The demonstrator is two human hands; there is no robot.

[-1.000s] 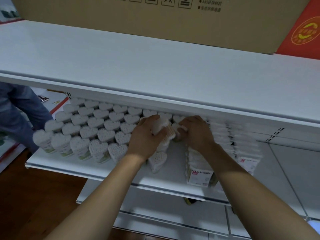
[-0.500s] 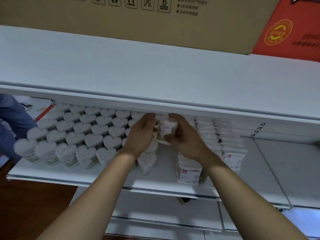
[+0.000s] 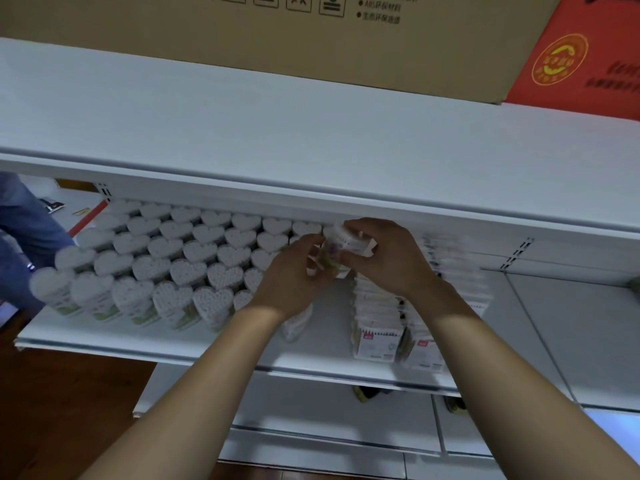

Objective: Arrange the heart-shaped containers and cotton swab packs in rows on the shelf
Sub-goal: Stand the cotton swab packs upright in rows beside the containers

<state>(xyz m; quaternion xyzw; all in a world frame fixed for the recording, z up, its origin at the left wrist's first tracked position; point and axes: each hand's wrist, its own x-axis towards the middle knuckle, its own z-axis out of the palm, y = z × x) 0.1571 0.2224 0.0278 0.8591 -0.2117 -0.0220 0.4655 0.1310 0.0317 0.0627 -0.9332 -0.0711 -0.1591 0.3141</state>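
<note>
While white heart-shaped containers filled the white metal shelf's left side, both hands held one container above the gap: left hand fingers curled beneath, right hand gripping its top. Step: placing. Next, seat it upright beside the boxed cotton swab packs.

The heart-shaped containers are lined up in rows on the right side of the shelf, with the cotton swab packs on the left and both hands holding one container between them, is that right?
Not quite: the sides are swapped. In the head view the heart-shaped containers fill the left side of the shelf, and the cotton swab packs stand on the right. The left hand and right hand do hold one container between them.
</note>
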